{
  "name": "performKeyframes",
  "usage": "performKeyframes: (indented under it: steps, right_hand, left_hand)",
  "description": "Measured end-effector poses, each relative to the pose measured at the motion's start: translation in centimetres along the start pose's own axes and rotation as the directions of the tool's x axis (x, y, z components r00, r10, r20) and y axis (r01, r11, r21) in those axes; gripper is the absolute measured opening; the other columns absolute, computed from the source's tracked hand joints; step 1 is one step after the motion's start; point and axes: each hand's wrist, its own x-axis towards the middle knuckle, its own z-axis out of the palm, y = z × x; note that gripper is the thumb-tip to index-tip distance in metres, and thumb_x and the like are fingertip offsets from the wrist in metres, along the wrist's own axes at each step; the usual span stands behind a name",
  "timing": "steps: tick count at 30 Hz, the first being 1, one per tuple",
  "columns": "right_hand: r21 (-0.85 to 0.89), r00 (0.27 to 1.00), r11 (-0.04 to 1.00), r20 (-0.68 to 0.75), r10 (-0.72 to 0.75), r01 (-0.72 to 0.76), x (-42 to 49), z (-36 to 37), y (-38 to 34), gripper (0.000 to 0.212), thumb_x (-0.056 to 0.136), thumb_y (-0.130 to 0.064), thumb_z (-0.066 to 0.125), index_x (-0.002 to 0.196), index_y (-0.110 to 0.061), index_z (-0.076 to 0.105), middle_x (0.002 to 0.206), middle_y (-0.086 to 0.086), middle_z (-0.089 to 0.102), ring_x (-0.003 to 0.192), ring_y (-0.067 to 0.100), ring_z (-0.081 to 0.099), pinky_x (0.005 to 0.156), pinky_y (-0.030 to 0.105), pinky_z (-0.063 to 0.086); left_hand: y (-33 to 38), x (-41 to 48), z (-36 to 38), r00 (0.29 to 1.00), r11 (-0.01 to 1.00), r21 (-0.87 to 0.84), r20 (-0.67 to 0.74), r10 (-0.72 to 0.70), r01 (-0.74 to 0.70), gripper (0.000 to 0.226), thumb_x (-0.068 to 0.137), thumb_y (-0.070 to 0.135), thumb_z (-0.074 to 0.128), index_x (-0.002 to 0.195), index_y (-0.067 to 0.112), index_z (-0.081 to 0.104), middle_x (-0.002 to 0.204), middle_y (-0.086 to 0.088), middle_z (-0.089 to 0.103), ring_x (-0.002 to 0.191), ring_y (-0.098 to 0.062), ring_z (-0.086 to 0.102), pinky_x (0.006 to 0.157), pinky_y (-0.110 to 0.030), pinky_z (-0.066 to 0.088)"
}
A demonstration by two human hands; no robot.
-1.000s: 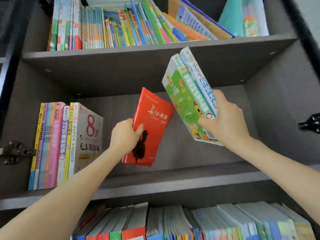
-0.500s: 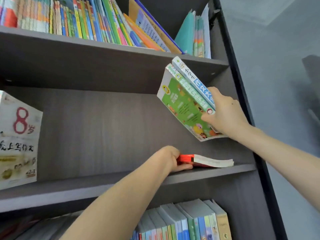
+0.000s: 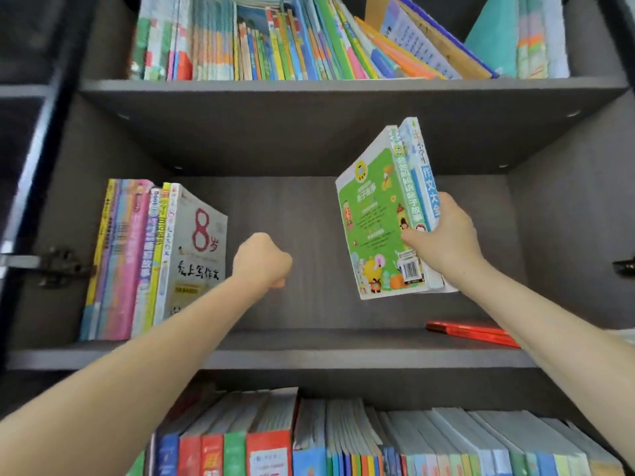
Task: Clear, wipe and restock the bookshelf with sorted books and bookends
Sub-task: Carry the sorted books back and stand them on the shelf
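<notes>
Bookshelf (image 3: 343,132) mid-restock, by look of it. Middle shelf (image 3: 309,352): row of books (image 3: 137,262) stands at left end, red book (image 3: 470,333) lies flat at right, wide gap between. Right grip (image 3: 446,242) clasps pair of books (image 3: 378,218), green and blue, tilted, in air above shelf board. Left grip (image 3: 263,261) curled into empty fist near standing row. Top row (image 3: 275,39) and bottom row (image 3: 343,441) look full. Likely left: stand held pair and red book. No bookends or cloth in view.
</notes>
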Motion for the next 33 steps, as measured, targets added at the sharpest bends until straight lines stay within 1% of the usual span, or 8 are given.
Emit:
performKeyframes:
  steps: [3, 8, 12, 15, 18, 21, 24, 33]
  right_hand:
    - [0.191, 0.998, 0.98, 0.037, 0.047, -0.053, -1.1, 5.8, -2.1, 0.034, 0.081, -0.01, 0.068, 0.109, -0.015, 0.05, 0.099, -0.001, 0.059, 0.082, 0.015, 0.057, 0.067, 0.028, 0.045]
    - [0.26, 0.995, 0.961, 0.062, 0.08, -0.093, -3.3, 14.4, -6.8, 0.029, 0.085, -0.012, 0.065, 0.108, -0.015, 0.047, 0.099, -0.004, 0.058, 0.083, 0.016, 0.056, 0.057, 0.023, 0.04]
    - [0.234, 0.992, 0.966, 0.086, 0.096, -0.113, -4.5, 20.3, -11.3, 0.032, 0.088, -0.011, 0.061, 0.114, -0.01, 0.043, 0.11, 0.008, 0.063, 0.083, 0.023, 0.054, 0.061, 0.028, 0.039]
    - [0.155, 0.959, 0.97, 0.244, 0.147, -0.188, -6.8, 24.3, -13.3, 0.035, 0.09, -0.012, 0.057, 0.119, -0.01, 0.038, 0.117, 0.009, 0.061, 0.085, 0.025, 0.053, 0.056, 0.026, 0.037]
    - [0.093, 0.878, 0.983, 0.469, 0.096, -0.157, -8.3, 27.5, -14.0, 0.053, 0.091, -0.017, 0.058, 0.134, -0.01, 0.027, 0.122, 0.008, 0.059, 0.104, 0.029, 0.06, 0.071, 0.029, 0.044]
    - [0.121, 0.811, 0.985, 0.584, 0.031, -0.124, -7.6, 28.1, -13.6, 0.073, 0.091, -0.025, 0.058, 0.145, -0.008, 0.013, 0.119, 0.003, 0.058, 0.1, 0.024, 0.059, 0.074, 0.028, 0.044]
    - [0.183, 0.721, 0.972, 0.692, -0.021, -0.147, -7.1, 28.0, -12.6, 0.081, 0.09, -0.031, 0.058, 0.149, -0.013, 0.005, 0.139, 0.005, 0.049, 0.115, 0.023, 0.055, 0.091, 0.035, 0.049]
    - [0.159, 0.7, 0.982, 0.691, -0.181, 0.097, -5.0, 28.5, -12.6, 0.09, 0.07, -0.043, 0.081, 0.139, -0.017, 0.03, 0.13, -0.003, 0.052, 0.115, 0.015, 0.056, 0.092, 0.034, 0.051]
  left_hand:
    - [-3.0, -1.3, -3.5, 0.961, 0.936, 0.332, -0.199, 0.193, -0.119, 0.017, 0.09, 0.007, 0.051, 0.095, 0.001, 0.066, 0.09, -0.013, 0.067, 0.083, -0.03, 0.065, 0.073, -0.032, 0.054]
    - [-7.5, -0.2, -10.3, 0.876, 0.903, 0.429, -0.429, 0.218, -0.015, 0.017, 0.093, 0.013, 0.051, 0.106, 0.005, 0.057, 0.104, -0.012, 0.061, 0.082, -0.024, 0.057, 0.064, -0.03, 0.042]
    - [-10.8, 0.3, -13.0, 0.953, 0.896, 0.442, -0.287, 0.099, 0.04, 0.017, 0.093, 0.023, 0.057, 0.103, 0.009, 0.056, 0.096, -0.008, 0.063, 0.08, -0.022, 0.06, 0.059, -0.028, 0.046]
    - [-12.2, 0.3, -12.9, 0.973, 0.93, 0.366, -0.215, 0.085, 0.0, 0.018, 0.091, 0.026, 0.062, 0.104, 0.014, 0.057, 0.09, -0.002, 0.061, 0.083, -0.018, 0.059, 0.067, -0.027, 0.049]
    - [-13.0, 0.8, -12.4, 0.954, 0.956, 0.289, -0.27, 0.132, -0.051, 0.024, 0.09, 0.023, 0.063, 0.111, 0.012, 0.06, 0.093, -0.004, 0.066, 0.085, -0.019, 0.062, 0.077, -0.031, 0.053]
    - [-13.3, 1.2, -12.0, 0.926, 0.958, 0.271, -0.33, 0.185, -0.094, 0.015, 0.092, 0.019, 0.062, 0.104, 0.012, 0.06, 0.083, -0.001, 0.061, 0.071, -0.011, 0.055, 0.061, -0.022, 0.045]
    - [-13.8, 1.5, -11.7, 0.898, 0.969, 0.221, -0.394, 0.195, -0.114, 0.011, 0.09, 0.02, 0.065, 0.098, 0.013, 0.061, 0.077, 0.002, 0.058, 0.069, -0.011, 0.053, 0.057, -0.021, 0.042]
    - [-13.9, 2.8, -13.5, 0.955, 0.996, 0.091, -0.293, 0.042, -0.015, 0.024, 0.081, 0.022, 0.076, 0.067, 0.011, 0.06, 0.07, -0.008, 0.068, 0.068, -0.026, 0.069, 0.07, -0.043, 0.059]
